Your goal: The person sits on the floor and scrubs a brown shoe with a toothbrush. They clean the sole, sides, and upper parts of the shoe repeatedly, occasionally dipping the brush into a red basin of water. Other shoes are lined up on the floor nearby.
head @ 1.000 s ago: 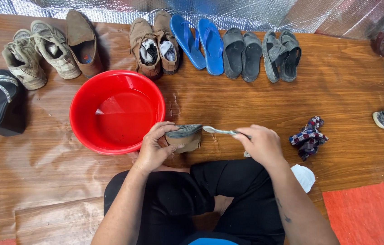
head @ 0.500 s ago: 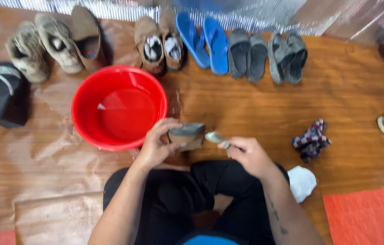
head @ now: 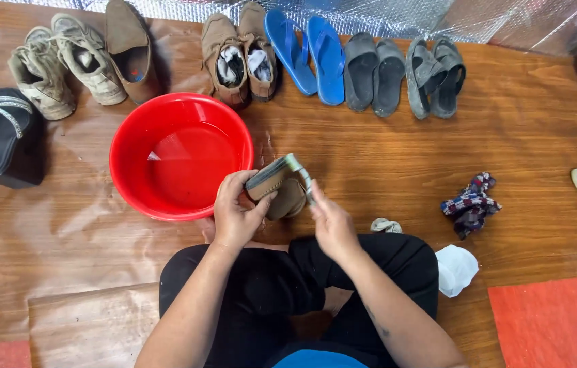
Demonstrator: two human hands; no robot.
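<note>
The step in hand looked like scrubbing: the left hand (head: 235, 217) gripped a brown slip-on shoe (head: 276, 189) just right of the round red plastic basin (head: 181, 155), while the right hand (head: 331, 219) was closed on a slim grey brush (head: 300, 174) laid against its edge. The basin held shallow water and nothing else. Next, I judged, the shoe needed turning to an unbrushed side, held firmly.

Items I see beyond the work: blue flip-flops (head: 307, 49), grey slip-ons (head: 372, 73), grey sandals (head: 435, 76), worn sneakers (head: 64, 65), plaid rag (head: 469, 204), white cloth (head: 455, 269), orange mat (head: 554, 320).
</note>
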